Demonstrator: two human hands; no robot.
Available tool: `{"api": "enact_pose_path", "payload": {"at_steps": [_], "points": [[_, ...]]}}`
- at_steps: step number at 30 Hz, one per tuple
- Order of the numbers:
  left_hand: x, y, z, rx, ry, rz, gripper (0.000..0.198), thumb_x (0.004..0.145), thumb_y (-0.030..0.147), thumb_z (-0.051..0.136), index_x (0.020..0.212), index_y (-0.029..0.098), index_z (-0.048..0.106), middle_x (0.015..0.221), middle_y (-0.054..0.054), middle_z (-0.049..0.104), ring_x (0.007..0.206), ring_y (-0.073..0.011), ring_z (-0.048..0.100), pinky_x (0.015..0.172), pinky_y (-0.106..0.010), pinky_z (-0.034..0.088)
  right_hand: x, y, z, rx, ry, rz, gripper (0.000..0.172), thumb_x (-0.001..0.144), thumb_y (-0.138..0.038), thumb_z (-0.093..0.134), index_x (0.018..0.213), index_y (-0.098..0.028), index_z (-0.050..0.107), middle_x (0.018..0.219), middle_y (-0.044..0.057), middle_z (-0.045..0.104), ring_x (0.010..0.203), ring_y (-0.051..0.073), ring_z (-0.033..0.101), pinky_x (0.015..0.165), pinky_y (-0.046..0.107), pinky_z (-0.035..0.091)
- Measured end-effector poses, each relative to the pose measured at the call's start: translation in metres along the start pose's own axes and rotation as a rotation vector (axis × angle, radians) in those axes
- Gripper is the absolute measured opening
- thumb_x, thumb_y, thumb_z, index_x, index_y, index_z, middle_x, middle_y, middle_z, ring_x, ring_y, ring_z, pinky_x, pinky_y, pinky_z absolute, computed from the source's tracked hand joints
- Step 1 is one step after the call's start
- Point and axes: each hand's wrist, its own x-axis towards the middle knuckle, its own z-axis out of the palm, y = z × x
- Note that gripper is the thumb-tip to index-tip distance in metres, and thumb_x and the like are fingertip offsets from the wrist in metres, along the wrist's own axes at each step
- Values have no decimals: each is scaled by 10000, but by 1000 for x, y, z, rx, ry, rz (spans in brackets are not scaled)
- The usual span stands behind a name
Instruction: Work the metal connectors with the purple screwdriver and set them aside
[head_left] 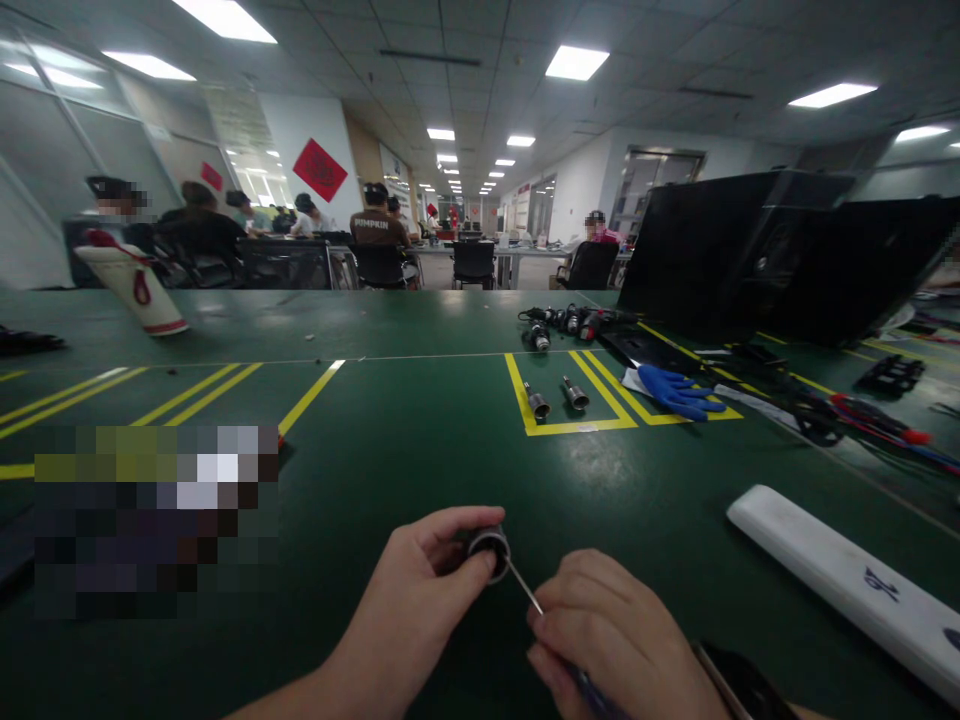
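Observation:
Between the thumb and fingers of my left hand point(427, 580) is a round, hollow metal socket-like part point(501, 541), its open end facing me. My left thumb reaches into the opening. My right hand point(607, 620) grips a screwdriver point(526, 586) with a thin metal shaft and a dark handle. The shaft points up and left, and its tip meets the rim of the metal part; whether it goes inside is hard to see. Farther off, two similar metal parts with narrow stems, one on the left point(537, 404) and one on the right point(576, 393), lie within yellow tape.
A blue glove point(679, 392) lies beyond the taped box, near a pile of black tools and cables point(570, 320). At right are a long white bar point(840, 580) and large black cases point(720, 250). A white bag point(135, 285) stands at far left; people sit in the background.

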Motion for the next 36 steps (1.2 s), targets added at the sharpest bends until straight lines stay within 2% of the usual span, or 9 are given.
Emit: {"api": "enact_pose_path", "payload": {"at_steps": [7,11,17,26,33,36], "points": [[-3,3,2,-5,5,-24,246,632,184,659,870,158,716,782,-57,736,776,-219,671,741,-316,508,1,-1,0,-59,-7,-61,136,772,-27,471,773,-129,561,581,47,630,512,131,543,466,238,436],[-3,5,2,-17,21,-36,231,630,177,658,852,169,719,777,-45,734,781,-212,671,740,-301,511,1,-3,-2,-71,-30,-79,119,796,-51,481,769,-126,570,587,52,634,528,138,548,471,246,437],[-3,4,3,-33,32,-25,224,610,180,665,825,176,724,765,-42,738,770,-215,675,741,-308,515,1,-7,-1,-115,14,-64,152,810,-52,457,769,-136,577,581,48,634,527,137,556,492,248,451],[-3,3,4,-40,17,-1,206,596,170,658,789,182,727,766,-36,737,765,-213,677,741,-304,523,-8,-3,5,-292,-107,-188,209,793,-60,460,647,-149,580,510,18,599,459,130,530,433,256,409],[-4,2,5,-24,25,2,197,598,171,644,777,179,725,725,-29,727,729,-208,674,707,-304,528,-5,-3,5,-227,-71,-141,171,793,-61,475,676,-152,562,521,21,597,464,131,527,433,254,396],[-3,3,4,-21,29,2,207,606,174,649,800,175,721,765,-41,731,756,-219,675,733,-321,521,-4,-4,0,-119,-53,-109,174,837,-98,458,708,-160,557,556,30,628,487,130,538,451,250,401]]}}
